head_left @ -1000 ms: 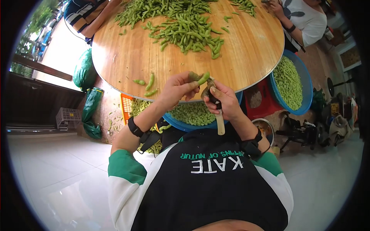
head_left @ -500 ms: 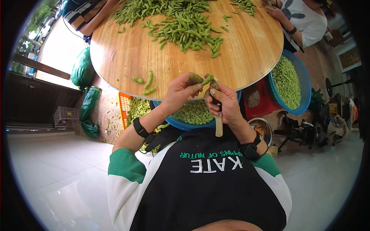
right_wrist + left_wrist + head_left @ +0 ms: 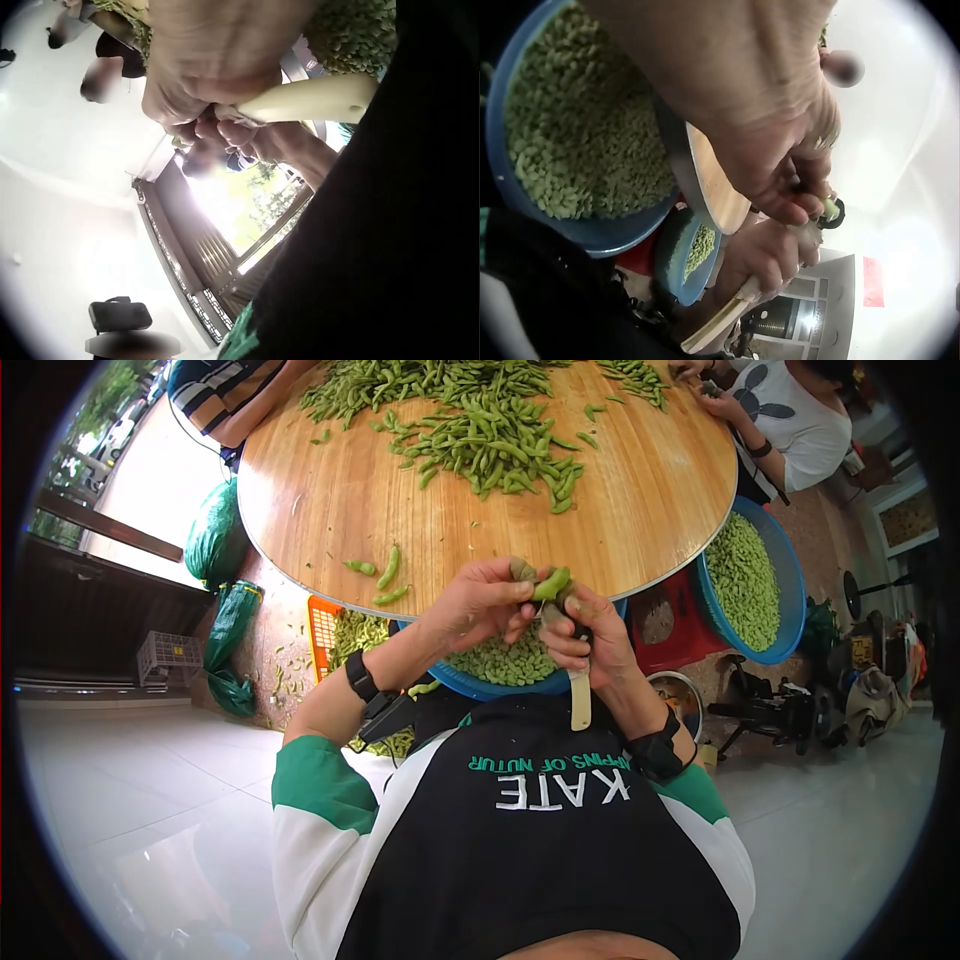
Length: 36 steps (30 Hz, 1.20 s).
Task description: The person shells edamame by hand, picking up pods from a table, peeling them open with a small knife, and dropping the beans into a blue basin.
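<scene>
My left hand point(image 3: 485, 600) pinches a green soybean pod point(image 3: 552, 582) over the near edge of the round wooden table point(image 3: 330, 500). A brownish covering wraps one of its fingertips. Beside it, my right hand point(image 3: 598, 632) grips a tool with a cream handle point(image 3: 580, 700) that sticks out below the fist; its working end is hidden by the fingers. The pod's far end lies right at the right hand's fingertips. In the right wrist view the handle point(image 3: 315, 101) shows a hole near its end. Three loose pods point(image 3: 388, 570) lie left of the hands.
A large heap of pods point(image 3: 490, 440) covers the table's far side. Under the near edge sits a blue basin point(image 3: 592, 244) of shelled beans, with an orange basket point(image 3: 325, 630) to its left. Another blue basin point(image 3: 793, 635) stands right. Two other people sit across.
My left hand has shifted slightly right, bringing the pod closer to the right hand. The right hand has turned, and its cream handle has swung a little right and down.
</scene>
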{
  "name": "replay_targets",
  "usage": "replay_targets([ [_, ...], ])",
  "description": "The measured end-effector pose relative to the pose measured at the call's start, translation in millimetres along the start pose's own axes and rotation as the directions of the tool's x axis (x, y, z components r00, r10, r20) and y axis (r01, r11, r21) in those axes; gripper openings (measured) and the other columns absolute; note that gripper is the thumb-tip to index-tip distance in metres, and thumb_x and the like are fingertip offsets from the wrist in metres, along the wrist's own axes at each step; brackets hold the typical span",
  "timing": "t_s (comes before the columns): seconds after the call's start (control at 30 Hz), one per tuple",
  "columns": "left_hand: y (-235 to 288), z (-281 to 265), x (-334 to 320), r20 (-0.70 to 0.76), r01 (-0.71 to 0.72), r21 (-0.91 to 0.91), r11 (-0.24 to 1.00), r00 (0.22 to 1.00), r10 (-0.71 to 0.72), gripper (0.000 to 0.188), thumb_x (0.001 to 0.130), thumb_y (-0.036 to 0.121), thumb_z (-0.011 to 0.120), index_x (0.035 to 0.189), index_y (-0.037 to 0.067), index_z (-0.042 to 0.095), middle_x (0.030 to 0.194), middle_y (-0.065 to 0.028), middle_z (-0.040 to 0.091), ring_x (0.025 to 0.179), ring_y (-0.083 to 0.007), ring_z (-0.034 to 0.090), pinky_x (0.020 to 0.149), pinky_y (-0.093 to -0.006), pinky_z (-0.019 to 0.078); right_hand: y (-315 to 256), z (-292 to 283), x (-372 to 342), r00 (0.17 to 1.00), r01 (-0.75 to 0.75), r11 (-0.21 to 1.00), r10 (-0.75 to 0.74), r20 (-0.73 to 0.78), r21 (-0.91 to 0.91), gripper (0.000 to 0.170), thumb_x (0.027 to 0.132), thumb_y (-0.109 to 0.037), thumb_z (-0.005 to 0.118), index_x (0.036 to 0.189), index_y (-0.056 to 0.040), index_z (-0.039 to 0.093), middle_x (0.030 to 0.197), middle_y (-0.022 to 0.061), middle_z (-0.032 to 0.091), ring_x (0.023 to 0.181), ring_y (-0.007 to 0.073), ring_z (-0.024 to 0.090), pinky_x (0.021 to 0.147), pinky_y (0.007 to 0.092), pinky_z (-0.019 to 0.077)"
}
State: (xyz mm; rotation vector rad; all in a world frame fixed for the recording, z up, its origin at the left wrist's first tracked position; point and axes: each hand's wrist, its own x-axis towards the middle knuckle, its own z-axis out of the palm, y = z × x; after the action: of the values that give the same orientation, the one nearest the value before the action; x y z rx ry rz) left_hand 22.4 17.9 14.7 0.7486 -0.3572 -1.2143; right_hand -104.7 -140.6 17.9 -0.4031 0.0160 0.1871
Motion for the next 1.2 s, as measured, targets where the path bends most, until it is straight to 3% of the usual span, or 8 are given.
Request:
replay_targets([
  [0.07, 7, 10, -2, -0.099, -0.046, 0.261, 0.964, 0.992, 0.075, 0.01, 0.09, 0.01, 0.06, 0.098, 0.004, 0.059, 0.074, -0.0086, 0.06, 0.061, -0.0162, 0.059, 0.05, -0.0311, 0.047, 1, -3, 2, 0.999, -0.002, 0.999, 0.004, -0.042, 0.035, 0.027, 0.096, -0.013, 0.049, 0.122, -0.0051, 0.05, 0.078, 0.006, 0.051, 0.048, 0.0061, 0.036, 0.037, 0.018, 0.0308],
  [0.13, 14, 26, -5, 0.141, -0.23, 0.96, 0.158, 0.89, 0.434, 0.014, 0.086, 0.009, 0.063, 0.096, 0.001, 0.059, 0.073, -0.0114, 0.058, 0.063, -0.021, 0.061, 0.054, -0.0339, 0.0487, 2, -8, 4, 0.996, 0.006, 0.997, 0.0, -0.085, 0.072, 0.025, 0.096, -0.013, 0.049, 0.12, -0.0056, 0.051, 0.079, 0.006, 0.051, 0.049, 0.0061, 0.036, 0.037, 0.0176, 0.0305],
  [0.27, 13, 34, -7, 0.429, -0.202, 0.861, -0.467, 0.782, 0.452, 0.022, 0.076, 0.005, 0.067, 0.097, 0.003, 0.061, 0.08, -0.0138, 0.058, 0.071, -0.0312, 0.061, 0.059, -0.0354, 0.0484, 3, -9, 4, 0.996, -0.002, 0.995, 0.011, -0.088, 0.098, 0.018, 0.096, -0.013, 0.048, 0.112, -0.0059, 0.052, 0.079, 0.0061, 0.051, 0.049, 0.0061, 0.037, 0.037, 0.0172, 0.0301],
  [0.4, 4, 30, -4, 0.474, -0.251, 0.861, -0.442, 0.711, 0.519, 0.018, 0.08, 0.008, 0.067, 0.096, 0.003, 0.061, 0.076, -0.0138, 0.059, 0.063, -0.0292, 0.059, 0.056, -0.034, 0.0474, 2, -4, -1, 0.993, 0.007, 0.997, 0.002, -0.117, 0.075, 0.017, 0.096, -0.012, 0.049, 0.111, -0.0052, 0.051, 0.079, 0.0064, 0.052, 0.049, 0.0061, 0.037, 0.037, 0.0175, 0.0304],
  [0.57, 0, 28, 0, -0.255, -0.092, 0.595, 0.798, 0.92, 0.296, 0.015, 0.088, 0.014, 0.061, 0.091, 0.0, 0.061, 0.071, -0.016, 0.061, 0.05, -0.027, 0.051, 0.05, -0.0335, 0.0448, 1, -3, -6, 0.987, 0.068, 0.994, -0.079, -0.141, -0.083, 0.018, 0.096, -0.012, 0.049, 0.112, -0.0045, 0.052, 0.08, 0.0071, 0.054, 0.05, 0.0058, 0.037, 0.037, 0.0177, 0.0301],
  [0.73, -11, 31, -4, -0.197, -0.028, 0.812, 0.583, 0.927, 0.319, 0.015, 0.088, 0.012, 0.059, 0.089, -0.003, 0.057, 0.073, -0.0197, 0.059, 0.053, -0.0346, 0.05, 0.052, -0.0386, 0.0442, 6, -11, -10, 0.948, 0.081, 0.88, -0.213, -0.237, -0.469, 0.02, 0.094, -0.009, 0.053, 0.112, -0.0024, 0.055, 0.084, 0.0063, 0.058, 0.054, 0.0091, 0.046, 0.042, 0.0219, 0.0388],
  [0.87, -26, 39, -8, 0.08, -0.172, 0.977, 0.123, 0.838, 0.541, 0.012, 0.087, 0.008, 0.056, 0.084, -0.003, 0.053, 0.076, -0.022, 0.056, 0.066, -0.0423, 0.054, 0.058, -0.0447, 0.0439, 7, -10, -2, 0.794, 0.137, 0.211, -0.607, -0.02, -0.968, 0.027, 0.085, -0.006, 0.063, 0.11, 0.0017, 0.055, 0.085, 0.0074, 0.058, 0.068, 0.0167, 0.057, 0.062, 0.0296, 0.0488],
  [1.2, -45, 36, -12, -0.006, -0.082, 0.985, 0.153, 0.866, 0.5, 0.01, 0.083, 0.006, 0.059, 0.084, -0.002, 0.054, 0.067, -0.0202, 0.054, 0.055, -0.0334, 0.055, 0.051, -0.039, 0.0428, 12, -25, 1, 0.768, 0.126, -0.398, -0.541, 0.343, -0.909, 0.028, 0.072, 0.0, 0.061, 0.098, 0.0018, 0.052, 0.087, 0.02, 0.054, 0.079, 0.0411, 0.055, 0.066, 0.0407, 0.0474],
])
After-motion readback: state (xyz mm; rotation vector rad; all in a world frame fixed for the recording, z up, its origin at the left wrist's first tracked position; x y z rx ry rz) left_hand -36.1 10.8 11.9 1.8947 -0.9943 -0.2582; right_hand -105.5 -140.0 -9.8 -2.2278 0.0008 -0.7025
